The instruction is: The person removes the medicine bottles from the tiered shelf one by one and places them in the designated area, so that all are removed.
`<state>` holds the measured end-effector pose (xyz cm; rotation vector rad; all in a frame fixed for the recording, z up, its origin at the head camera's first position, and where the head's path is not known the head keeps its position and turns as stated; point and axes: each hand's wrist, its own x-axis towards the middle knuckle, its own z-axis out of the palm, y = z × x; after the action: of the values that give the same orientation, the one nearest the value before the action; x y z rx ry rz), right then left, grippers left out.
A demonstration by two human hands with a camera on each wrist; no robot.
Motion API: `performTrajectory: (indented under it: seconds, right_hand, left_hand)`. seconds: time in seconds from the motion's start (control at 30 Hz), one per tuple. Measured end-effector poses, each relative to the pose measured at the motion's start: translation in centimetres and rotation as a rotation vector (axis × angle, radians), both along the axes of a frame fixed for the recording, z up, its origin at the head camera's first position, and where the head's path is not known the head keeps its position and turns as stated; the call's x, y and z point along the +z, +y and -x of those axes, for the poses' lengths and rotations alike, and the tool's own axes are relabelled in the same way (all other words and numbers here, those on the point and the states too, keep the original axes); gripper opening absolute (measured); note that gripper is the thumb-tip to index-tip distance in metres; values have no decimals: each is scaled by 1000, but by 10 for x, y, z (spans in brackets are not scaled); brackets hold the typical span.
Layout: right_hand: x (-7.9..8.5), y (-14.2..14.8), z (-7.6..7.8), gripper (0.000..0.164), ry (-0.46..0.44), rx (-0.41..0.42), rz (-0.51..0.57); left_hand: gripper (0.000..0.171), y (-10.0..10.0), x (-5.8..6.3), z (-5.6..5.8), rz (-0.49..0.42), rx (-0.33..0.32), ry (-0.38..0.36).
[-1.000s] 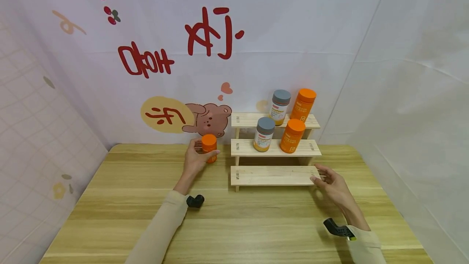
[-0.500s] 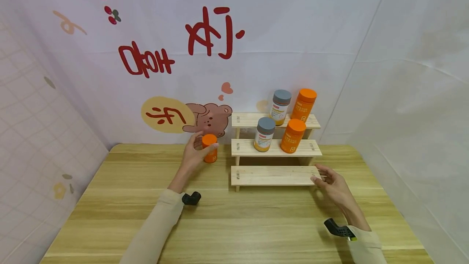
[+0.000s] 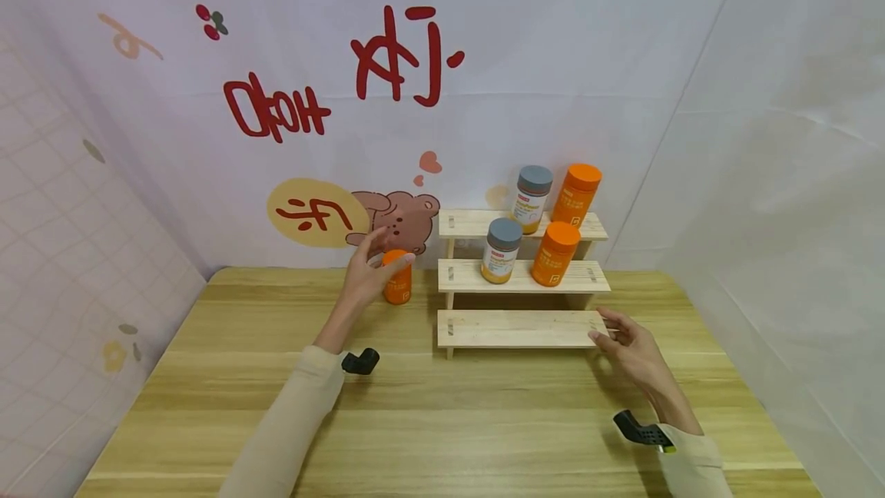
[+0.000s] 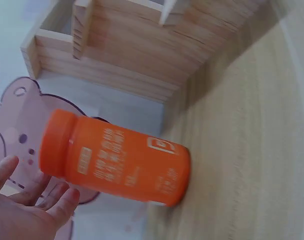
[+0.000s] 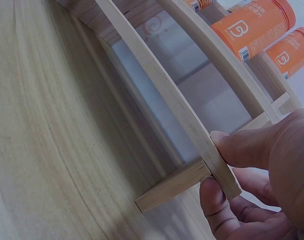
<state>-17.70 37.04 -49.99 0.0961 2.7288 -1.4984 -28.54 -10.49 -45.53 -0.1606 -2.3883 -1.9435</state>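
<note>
An orange supplement bottle stands upright on the table, left of the wooden tiered shelf. Around its lid my left hand is spread with loosened fingers, hiding part of the bottle in the head view. In the left wrist view the fingertips show close beside the orange lid. My right hand pinches the right end of the lowest shelf board, its thumb and fingers on opposite faces. On the middle step are a grey-lidded bottle and an orange one.
The top step carries another grey-lidded bottle and another orange bottle. Behind the shelf hangs a white backdrop with red characters and a cartoon bear. Wood-grain table stretches in front of the shelf.
My left hand has loosened from the orange bottle, its fingers spreading and rising slightly around the lid. The bottle stays standing on the table. My right hand keeps its pinch on the board.
</note>
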Motion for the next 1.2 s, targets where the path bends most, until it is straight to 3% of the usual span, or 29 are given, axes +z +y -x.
performTrajectory:
  seconds: [0.13,0.33,0.8,0.97,1.2]
  right_hand:
    - [3,-1,0,67,6,4,-4]
    - [5,0,0,69,-1,-4,-35]
    - [5,-1,-2,69,2,-7,-52]
    - [4,-1,-1,68,4,-8,-52]
    - [3,0,-1,69,-7,-3,-44]
  left_hand:
    - [90,4,13,-2,29,1,52]
    - [84,13,29,0,26,-56,139]
    - [86,31,51,-4,10,-118,172]
    - [82,38,56,-2,13,-142,201]
    - [82,55,66,2,-13,-180,184]
